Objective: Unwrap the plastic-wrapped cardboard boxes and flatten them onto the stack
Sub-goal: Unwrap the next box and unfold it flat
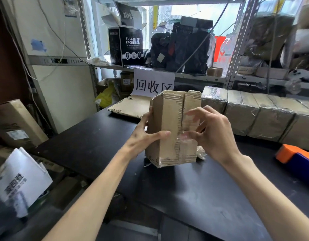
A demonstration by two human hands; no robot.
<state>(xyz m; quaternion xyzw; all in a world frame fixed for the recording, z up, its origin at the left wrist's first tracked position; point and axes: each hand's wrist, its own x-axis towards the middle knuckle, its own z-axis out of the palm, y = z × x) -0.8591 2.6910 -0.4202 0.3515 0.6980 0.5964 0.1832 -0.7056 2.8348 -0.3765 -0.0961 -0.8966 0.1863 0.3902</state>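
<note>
Two grips hold one cardboard box (167, 119) upright over the black surface (98, 145): the left grip (144, 136) clasps its side, the right grip (211, 133) pinches clear plastic (185, 139) at its front seam.

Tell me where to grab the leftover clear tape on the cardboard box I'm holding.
Pinch the crinkled clear tape low on the centre seam of the cardboard box, coming from the right with your right hand. It looks lifted there and flatter elsewhere, and your left hand grips the left edge.
</note>
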